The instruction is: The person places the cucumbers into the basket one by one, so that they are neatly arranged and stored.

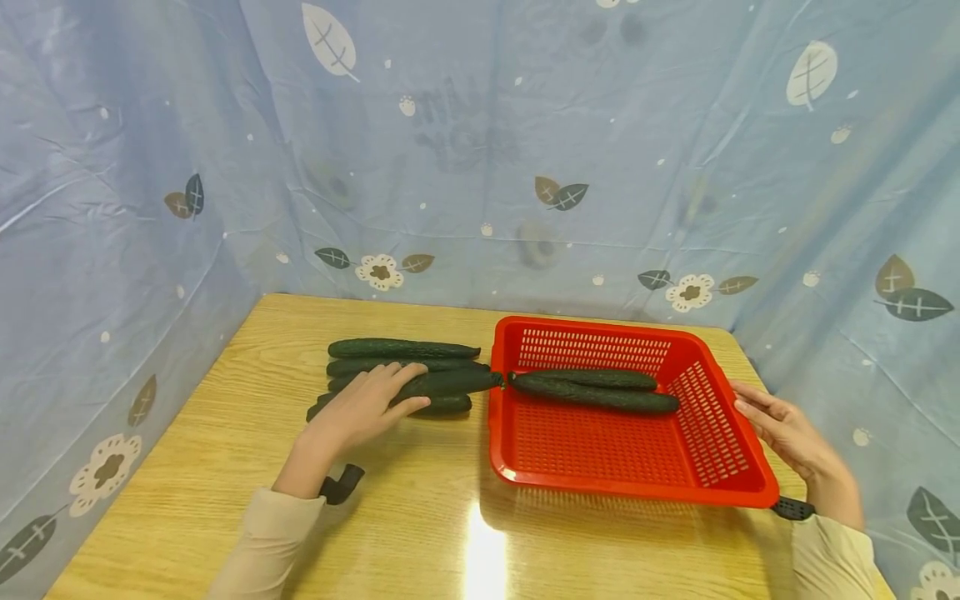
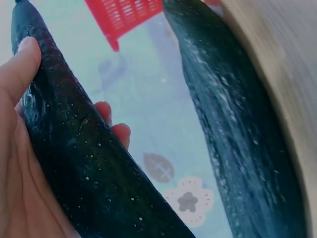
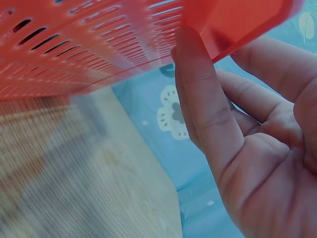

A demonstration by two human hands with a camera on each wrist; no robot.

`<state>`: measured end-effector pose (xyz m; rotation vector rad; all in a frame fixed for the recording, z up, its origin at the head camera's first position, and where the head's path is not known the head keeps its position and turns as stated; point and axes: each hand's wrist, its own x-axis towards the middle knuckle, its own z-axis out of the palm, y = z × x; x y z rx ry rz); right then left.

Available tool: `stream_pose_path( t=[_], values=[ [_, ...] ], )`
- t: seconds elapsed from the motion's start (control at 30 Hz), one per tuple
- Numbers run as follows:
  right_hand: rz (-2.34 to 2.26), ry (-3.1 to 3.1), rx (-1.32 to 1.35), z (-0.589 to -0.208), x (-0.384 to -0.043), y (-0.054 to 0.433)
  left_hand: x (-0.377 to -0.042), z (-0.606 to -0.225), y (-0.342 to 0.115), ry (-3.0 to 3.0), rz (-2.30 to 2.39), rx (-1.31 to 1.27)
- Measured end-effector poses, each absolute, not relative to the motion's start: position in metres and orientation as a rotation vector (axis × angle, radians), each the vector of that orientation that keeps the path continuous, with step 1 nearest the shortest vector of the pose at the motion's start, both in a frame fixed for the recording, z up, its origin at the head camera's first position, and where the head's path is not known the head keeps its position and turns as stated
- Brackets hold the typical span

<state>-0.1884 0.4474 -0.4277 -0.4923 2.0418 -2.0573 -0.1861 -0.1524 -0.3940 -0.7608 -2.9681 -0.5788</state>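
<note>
My left hand [image 1: 367, 404] grips a dark green cucumber [image 1: 450, 382], thumb on one side and fingertips showing past the other in the left wrist view. The cucumber's stem end points at the red basket's left rim. Several more cucumbers [image 1: 401, 348] lie side by side around and under that hand; one other cucumber [image 2: 233, 114] runs beside the held one. Two cucumbers [image 1: 600, 393] rest inside the red plastic basket [image 1: 633, 493], near its back. At the basket's right rim, my right hand [image 1: 783, 433] holds the edge with its fingertips, palm turned toward the basket.
A wooden table [image 1: 420, 517] lies under everything, with a bright glare near its front. Patterned blue cloth [image 1: 465, 167] hangs behind the table and along both sides. A dark strap piece [image 1: 341, 485] is at the left wrist, another [image 1: 793, 508] at the right wrist.
</note>
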Motion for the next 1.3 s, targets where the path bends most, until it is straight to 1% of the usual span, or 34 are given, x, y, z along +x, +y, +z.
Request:
stream_pose_path(
  t=[0.5, 0.93, 1.3],
  values=[
    [-2.068, 2.057, -0.435, -0.426, -0.19, 0.446, -0.202, -0.374, -0.121, -2.98, -0.488, -0.902],
    [-2.082, 2.001, -0.477, -0.428, -0.19, 0.447, -0.215, -0.35, -0.079, -3.033, -0.369, -0.987],
    [-1.992, 2.112, -0.442, -0.428, -0.188, 0.449, -0.219, -0.342, -0.046, -3.07, -0.186, -1.059]
  ],
)
